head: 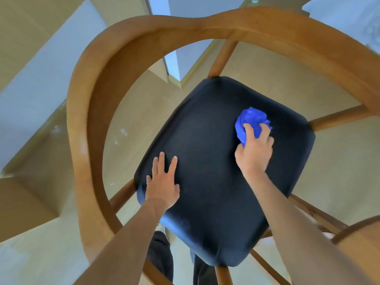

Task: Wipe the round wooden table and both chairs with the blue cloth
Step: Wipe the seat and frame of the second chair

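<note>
Blue cloth [249,122], black seat [216,161]

Both bare forearms reached forward, the left hand [162,179] lay flat with fingers straight and slightly spread, and the right hand [255,150] was curled, fingers clenched around a bunched wad.

Head-worn wide-angle view, steeply downward and close over the chair seat [216,171].

Smooth wooden chair frame [86,112], matt seat [216,161]
</note>
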A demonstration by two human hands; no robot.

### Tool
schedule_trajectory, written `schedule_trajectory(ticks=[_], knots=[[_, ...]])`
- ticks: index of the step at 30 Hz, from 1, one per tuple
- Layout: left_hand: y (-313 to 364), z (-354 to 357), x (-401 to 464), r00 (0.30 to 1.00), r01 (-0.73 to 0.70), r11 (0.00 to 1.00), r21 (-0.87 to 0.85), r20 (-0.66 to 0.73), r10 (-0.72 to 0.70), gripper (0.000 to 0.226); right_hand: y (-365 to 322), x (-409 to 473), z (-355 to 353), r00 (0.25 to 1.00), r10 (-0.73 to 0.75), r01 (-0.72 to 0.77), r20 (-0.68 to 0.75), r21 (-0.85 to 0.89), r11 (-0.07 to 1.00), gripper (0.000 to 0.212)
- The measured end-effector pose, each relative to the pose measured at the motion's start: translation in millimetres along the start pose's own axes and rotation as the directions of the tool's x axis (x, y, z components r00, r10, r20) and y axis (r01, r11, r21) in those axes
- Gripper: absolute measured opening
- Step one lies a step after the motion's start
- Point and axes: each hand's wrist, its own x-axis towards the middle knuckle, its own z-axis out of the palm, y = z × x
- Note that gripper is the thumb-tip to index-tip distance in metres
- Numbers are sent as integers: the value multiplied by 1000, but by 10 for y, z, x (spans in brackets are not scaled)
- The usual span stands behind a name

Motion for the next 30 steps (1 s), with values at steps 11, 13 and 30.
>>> schedule_trajectory(ticks=[11,13,30], knots=[[-139,-406,216,937,258,820,-511,-74,-341,65,-773,-1766,471,662,-655,670,365,105,735,53],[-93,-381,212,949,243,848,-471,-63,-308,61,-590,-1936,482,492,-763,803,419,120,584,44],[816,-11,-133,981,194,936,-293,27,-194,60,1389,-605,-240,644,-709,762,286,-164,626,61]])
